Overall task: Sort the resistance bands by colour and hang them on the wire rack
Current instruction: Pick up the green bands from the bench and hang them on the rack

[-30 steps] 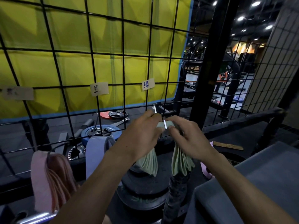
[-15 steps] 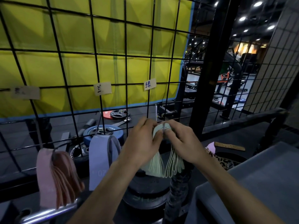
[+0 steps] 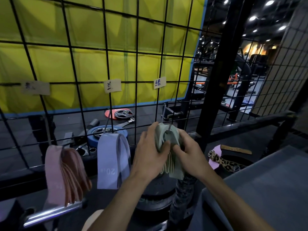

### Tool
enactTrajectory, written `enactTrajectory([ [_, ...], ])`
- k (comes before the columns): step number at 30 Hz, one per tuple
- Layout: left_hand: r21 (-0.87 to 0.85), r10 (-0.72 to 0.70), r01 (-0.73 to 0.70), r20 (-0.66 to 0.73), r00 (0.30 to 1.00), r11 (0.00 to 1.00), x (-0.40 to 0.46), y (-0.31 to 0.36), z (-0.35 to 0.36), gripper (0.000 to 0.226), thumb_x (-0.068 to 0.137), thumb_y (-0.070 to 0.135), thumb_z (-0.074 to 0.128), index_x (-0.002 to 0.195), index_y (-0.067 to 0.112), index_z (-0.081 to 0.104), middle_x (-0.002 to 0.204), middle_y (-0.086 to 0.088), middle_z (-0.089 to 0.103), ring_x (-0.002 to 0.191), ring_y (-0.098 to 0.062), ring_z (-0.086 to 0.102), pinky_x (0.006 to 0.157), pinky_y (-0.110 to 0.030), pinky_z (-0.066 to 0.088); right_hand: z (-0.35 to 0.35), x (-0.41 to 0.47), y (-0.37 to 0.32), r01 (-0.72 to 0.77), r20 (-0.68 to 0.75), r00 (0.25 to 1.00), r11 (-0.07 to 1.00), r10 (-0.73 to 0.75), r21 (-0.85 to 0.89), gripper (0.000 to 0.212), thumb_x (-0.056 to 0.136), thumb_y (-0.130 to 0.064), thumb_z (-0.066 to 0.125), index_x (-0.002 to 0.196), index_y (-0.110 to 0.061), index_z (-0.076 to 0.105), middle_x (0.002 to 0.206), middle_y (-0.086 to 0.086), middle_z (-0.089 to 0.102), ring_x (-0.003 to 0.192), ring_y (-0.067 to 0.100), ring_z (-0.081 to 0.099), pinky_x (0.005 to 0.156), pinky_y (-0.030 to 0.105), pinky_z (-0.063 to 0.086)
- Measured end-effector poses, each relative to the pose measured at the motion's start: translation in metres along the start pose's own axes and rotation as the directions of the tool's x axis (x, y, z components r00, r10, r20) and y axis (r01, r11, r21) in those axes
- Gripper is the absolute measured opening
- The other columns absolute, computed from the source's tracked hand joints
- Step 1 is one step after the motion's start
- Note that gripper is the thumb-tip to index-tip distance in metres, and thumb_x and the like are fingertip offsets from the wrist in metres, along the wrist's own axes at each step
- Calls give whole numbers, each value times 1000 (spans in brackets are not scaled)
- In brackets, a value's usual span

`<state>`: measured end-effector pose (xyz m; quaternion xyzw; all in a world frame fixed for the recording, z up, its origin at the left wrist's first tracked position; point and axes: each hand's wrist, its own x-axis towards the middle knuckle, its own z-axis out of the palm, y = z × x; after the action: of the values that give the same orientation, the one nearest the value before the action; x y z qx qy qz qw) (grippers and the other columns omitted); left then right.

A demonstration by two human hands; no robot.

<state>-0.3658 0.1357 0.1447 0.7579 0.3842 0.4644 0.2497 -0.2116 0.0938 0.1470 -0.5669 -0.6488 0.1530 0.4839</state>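
I have my left hand (image 3: 148, 153) and right hand (image 3: 188, 152) both curled in a grip around the green bands (image 3: 168, 135), which hang from a hook on the wire rack (image 3: 136, 80). Left of them hang the purple band (image 3: 108, 160) and the pink bands (image 3: 63, 174).

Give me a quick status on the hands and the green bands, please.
Left hand and right hand both gripping green bands at the hook. Pink bands, purple band already hung. Nothing in the way.

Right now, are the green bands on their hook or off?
On: green bands drape over the hook, both hands gripping.
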Motion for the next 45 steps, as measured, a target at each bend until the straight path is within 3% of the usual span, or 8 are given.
enactTrajectory([
  [7, 13, 38, -37, -87, 996, 999, -22, 9, -9, 71, 94, 51, 59, 156, 37, 27, 121, 13, 42, 99, 20, 43, 79, 5, 32, 15, -5, -8, -101, 53, 995, 936, 89, 336, 31, 104, -4, 43, 124, -19, 62, 115, 2, 71, 109, 17, 67, 89, 29, 54],
  [12, -100, -37, 30, -71, 997, 995, -23, 10, -20, 64, 91, 64, 43, 152, 44, 34, 117, 10, 40, 104, 10, 47, 81, 0, 39, 25, -3, -13, -213, 103, 977, 821, 187, 529, 26, 106, -12, 43, 125, -16, 61, 116, 5, 72, 104, 14, 70, 82, 24, 56],
  [18, -18, -115, 115, -14, 993, 993, -14, 2, -22, 47, 105, 45, 38, 152, 43, 32, 133, 16, 47, 106, 10, 51, 79, 3, 35, 12, 12, -6, -251, 173, 965, 887, 197, 387, 25, 106, -22, 46, 123, -20, 65, 118, 2, 72, 110, 17, 68, 90, 30, 53],
  [22, 37, -120, 120, 2, 993, 992, -6, -6, -15, 46, 103, 45, 42, 146, 31, 39, 129, 7, 57, 115, -13, 59, 92, -33, 52, -9, 27, -2, -162, 235, 964, 974, 122, 158, 24, 105, -18, 50, 122, -15, 66, 114, 1, 73, 105, 12, 69, 89, 33, 54],
  [29, 173, -109, 114, -41, 993, 978, 3, 10, -27, 31, 106, 42, 36, 107, 22, 59, 102, 8, 58, 90, -9, 52, 72, -24, 37, -11, 30, 8, -56, 231, 972, 997, 43, 48, 23, 102, -20, 58, 123, -18, 68, 110, 2, 74, 103, 19, 71, 91, 50, 56],
  [37, -81, -388, 395, 91, 917, 915, 11, 16, -27, 33, 104, 48, 38, 99, 19, 53, 87, 5, 57, 75, -7, 52, 63, -29, 39, -17, 31, 4, -32, 263, 965, 998, 18, 51, 19, 101, -19, 60, 117, -17, 71, 101, 4, 76, 92, 17, 73, 80, 33, 58],
  [42, -301, -473, 496, 152, 868, 814, 11, 20, -31, 33, 103, 47, 46, 103, 17, 59, 94, -8, 63, 81, -21, 61, 73, -36, 46, -21, 35, 8, -24, 288, 957, 999, 14, 32, 45, 92, -46, 64, 101, -2, 67, 94, 28, 67, 87, 42, 67, 82, 58, 55],
  [45, -301, -465, 485, 138, 874, 821, 11, 23, -33, 35, 102, 44, 48, 107, 12, 60, 111, -16, 68, 90, -25, 64, 76, -36, 46, -23, 37, 8, 0, 279, 960, 998, -19, 68, 11, 97, -28, 65, 96, -20, 72, 86, 21, 67, 72, 18, 65, 71, 37, 54],
])
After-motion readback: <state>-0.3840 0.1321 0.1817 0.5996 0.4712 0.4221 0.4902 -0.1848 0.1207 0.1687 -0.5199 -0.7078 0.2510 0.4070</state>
